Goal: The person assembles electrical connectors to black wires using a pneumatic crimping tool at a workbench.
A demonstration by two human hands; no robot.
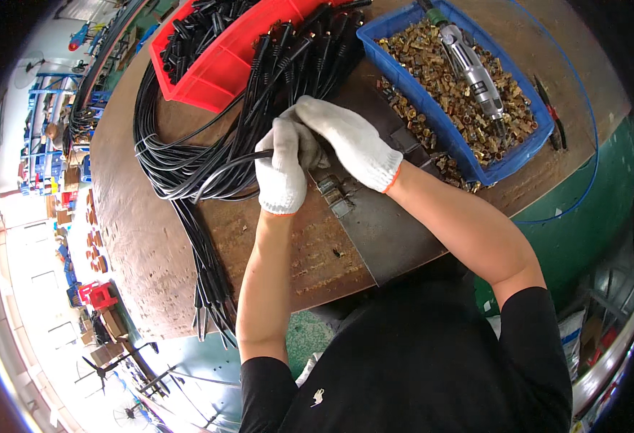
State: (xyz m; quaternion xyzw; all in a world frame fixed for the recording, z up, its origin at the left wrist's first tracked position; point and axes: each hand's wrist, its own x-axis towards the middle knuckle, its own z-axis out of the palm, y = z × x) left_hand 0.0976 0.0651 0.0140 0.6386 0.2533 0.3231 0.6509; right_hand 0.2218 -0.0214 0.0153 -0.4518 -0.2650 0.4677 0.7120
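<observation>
In a white knit glove, my left hand [282,169] is closed around a black cable [239,159], which runs out of it to the left toward a large coiled bundle of black cables [187,172]. My right hand [349,141], gloved the same way, reaches in from the right, and its bent fingers meet the left ones. What the right fingertips pinch is hidden between the gloves. Just below the hands, a small metal fixture [336,199] sits at the edge of a dark plate [396,242] on the workbench [310,252].
Behind the hands lie cables with black plug ends [295,54]. A red bin [223,68] of black parts stands at the back left. On the right, a blue bin [443,119] holds brass fittings, with an air tool [472,72] on them. Beside it are pliers [553,115] and a blue hose [595,144].
</observation>
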